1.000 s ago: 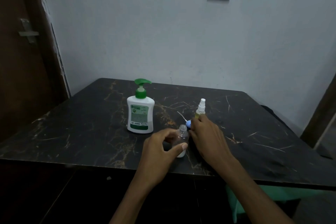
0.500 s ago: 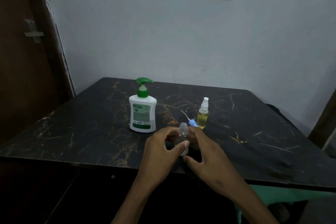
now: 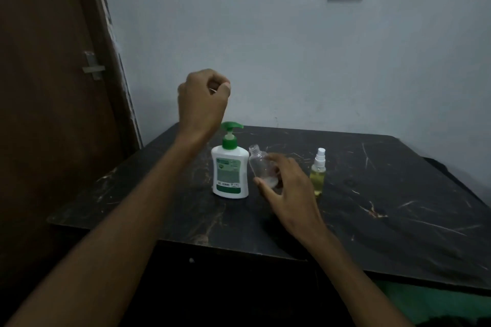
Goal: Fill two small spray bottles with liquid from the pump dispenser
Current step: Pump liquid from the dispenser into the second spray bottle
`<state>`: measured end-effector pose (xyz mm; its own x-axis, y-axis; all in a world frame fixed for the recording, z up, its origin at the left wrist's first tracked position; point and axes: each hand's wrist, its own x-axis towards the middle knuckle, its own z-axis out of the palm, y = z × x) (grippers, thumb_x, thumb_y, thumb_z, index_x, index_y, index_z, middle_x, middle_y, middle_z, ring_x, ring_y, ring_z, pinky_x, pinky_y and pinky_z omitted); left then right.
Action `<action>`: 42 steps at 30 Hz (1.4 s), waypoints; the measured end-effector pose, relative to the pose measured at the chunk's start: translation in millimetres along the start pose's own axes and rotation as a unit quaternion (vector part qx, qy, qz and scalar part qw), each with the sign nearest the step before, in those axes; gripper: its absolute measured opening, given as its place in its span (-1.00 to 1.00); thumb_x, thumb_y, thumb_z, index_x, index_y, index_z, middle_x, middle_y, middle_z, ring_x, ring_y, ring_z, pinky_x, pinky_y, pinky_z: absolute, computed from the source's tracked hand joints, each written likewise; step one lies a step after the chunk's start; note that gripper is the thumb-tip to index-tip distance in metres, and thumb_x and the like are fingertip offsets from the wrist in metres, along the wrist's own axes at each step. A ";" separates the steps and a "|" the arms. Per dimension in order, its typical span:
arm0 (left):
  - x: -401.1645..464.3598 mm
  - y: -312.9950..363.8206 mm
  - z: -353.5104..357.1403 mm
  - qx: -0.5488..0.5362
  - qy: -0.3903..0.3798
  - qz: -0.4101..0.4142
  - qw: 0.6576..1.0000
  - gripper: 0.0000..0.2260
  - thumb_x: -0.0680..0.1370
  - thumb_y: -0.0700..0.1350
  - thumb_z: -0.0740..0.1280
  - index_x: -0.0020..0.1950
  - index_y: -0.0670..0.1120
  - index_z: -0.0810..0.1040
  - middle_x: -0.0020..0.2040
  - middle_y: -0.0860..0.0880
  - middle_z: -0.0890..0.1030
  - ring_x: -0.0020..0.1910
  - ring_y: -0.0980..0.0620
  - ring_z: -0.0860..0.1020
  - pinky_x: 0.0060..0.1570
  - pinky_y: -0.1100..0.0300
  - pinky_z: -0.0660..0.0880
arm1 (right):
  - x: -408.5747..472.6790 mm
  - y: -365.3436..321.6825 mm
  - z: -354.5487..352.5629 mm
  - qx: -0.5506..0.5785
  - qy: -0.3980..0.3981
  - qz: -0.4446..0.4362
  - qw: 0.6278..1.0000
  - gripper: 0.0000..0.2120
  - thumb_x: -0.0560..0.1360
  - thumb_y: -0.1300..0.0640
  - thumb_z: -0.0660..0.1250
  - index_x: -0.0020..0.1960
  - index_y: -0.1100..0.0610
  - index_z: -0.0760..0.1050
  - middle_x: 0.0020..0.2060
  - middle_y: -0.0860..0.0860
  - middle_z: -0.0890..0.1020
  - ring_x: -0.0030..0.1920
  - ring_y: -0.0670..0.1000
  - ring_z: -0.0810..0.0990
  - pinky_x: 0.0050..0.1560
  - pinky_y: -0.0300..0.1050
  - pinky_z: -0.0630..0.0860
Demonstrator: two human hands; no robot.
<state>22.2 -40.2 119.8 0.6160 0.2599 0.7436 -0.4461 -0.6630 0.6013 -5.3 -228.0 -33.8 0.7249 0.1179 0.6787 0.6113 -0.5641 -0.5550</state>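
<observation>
Open bottle (image 3: pixel 259 164): gripped by right hand (image 3: pixel 285 188), neck tilted toward pump dispenser (image 3: pixel 230 167).
Left hand (image 3: pixel 203 101): fingers curled, raised above dispenser.
Dispenser label: unreadable.

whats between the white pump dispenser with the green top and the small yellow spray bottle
In the head view, the uncapped clear bottle, tilted and held by the right hand, sits between the white pump dispenser and the yellow spray bottle.

The pump dispenser (image 3: pixel 230 170) is standing just left of the tilted open bottle (image 3: pixel 260 164), crowding that side. The capped spray bottle (image 3: pixel 318 171) is blocking the right, while bare marble tabletop (image 3: pixel 398 194) is lying open beyond it.
</observation>
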 end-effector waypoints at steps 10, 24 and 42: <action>52.6 -43.3 57.8 0.209 -0.175 -0.134 0.953 -0.85 0.49 -0.12 0.29 0.01 -0.11 0.58 -0.05 -0.09 0.68 -0.05 -0.14 0.65 0.15 -0.11 0.57 | 7.4 13.2 11.5 0.000 0.062 -0.028 0.998 -0.61 0.57 -0.01 0.48 0.32 0.07 0.49 0.12 -0.07 0.53 0.03 -0.25 0.46 0.06 -0.45 0.41; 44.6 -44.6 63.3 0.251 -0.153 -0.086 0.952 -0.81 0.48 -0.11 0.27 -0.02 -0.13 0.62 -0.09 -0.06 0.68 -0.08 -0.14 0.61 0.13 -0.07 0.44 | 30.0 2.1 13.6 0.007 0.063 -0.028 0.998 -0.65 0.61 -0.10 0.41 0.30 0.06 0.55 0.08 -0.08 0.63 0.00 -0.19 0.56 0.02 -0.23 0.56; 44.4 -38.7 58.0 0.294 -0.170 -0.018 0.941 -0.85 0.49 -0.11 0.27 -0.26 -0.07 0.38 -0.31 -0.02 0.48 -0.33 0.00 0.39 0.13 -0.10 0.32 | 16.9 -2.9 17.9 0.027 0.088 -0.041 0.995 -0.50 0.53 0.10 0.53 0.41 0.14 0.48 0.21 -0.01 0.58 0.13 -0.20 0.53 0.16 -0.47 0.43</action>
<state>104.5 -43.7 112.6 0.8402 0.1175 0.5293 -0.0461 -0.9573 0.2856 10.8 -209.7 -29.3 0.6076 0.0146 0.7941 0.6864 -0.5127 -0.5158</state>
